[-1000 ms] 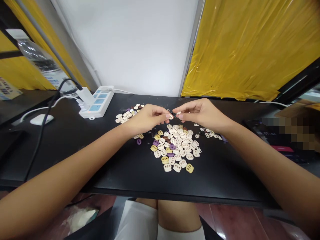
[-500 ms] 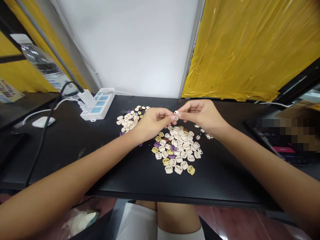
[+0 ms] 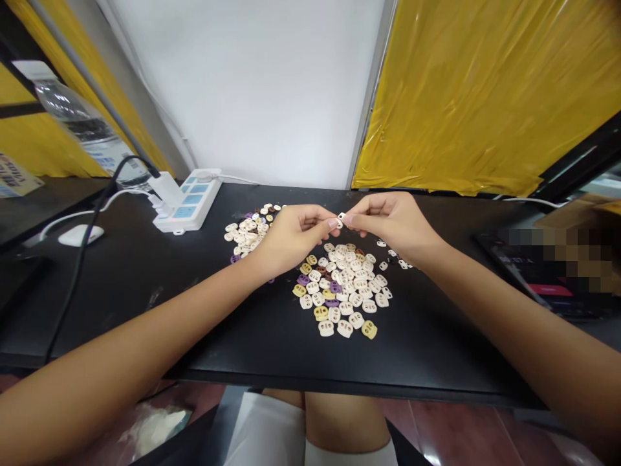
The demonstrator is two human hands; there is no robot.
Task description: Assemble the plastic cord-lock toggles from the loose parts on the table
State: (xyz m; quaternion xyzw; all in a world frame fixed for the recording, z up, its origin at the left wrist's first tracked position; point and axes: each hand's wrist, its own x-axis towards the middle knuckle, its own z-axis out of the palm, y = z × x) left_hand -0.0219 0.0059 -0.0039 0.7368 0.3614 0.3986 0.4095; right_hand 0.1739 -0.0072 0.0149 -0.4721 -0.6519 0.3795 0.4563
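Between my hands, above the black table, is a small white two-hole cord lock (image 3: 340,221), partly covered by fingertips. My left hand (image 3: 303,234) pinches its left side between thumb and forefinger. From the right, thumb and fingers of my right hand (image 3: 383,220) are closed on it as well. Just below lies a spread pile of cord locks (image 3: 349,281), mostly cream with some yellow, purple and brown ones. A second pile (image 3: 247,234) is partly hidden behind my left hand. A few small white pieces (image 3: 383,265) lie beneath my right wrist.
At the back left of the table (image 3: 412,349) are a white power strip (image 3: 191,206) with plugs and cables, a water bottle (image 3: 87,126) and a white rounded object (image 3: 81,235). A dark screen (image 3: 538,278) lies on the right. A white panel (image 3: 252,90) stands behind.
Both hands stay pinched together at nearly the same spot, and the white cord lock has turned slightly between the fingers. The piles look unchanged; the view has shifted a little.
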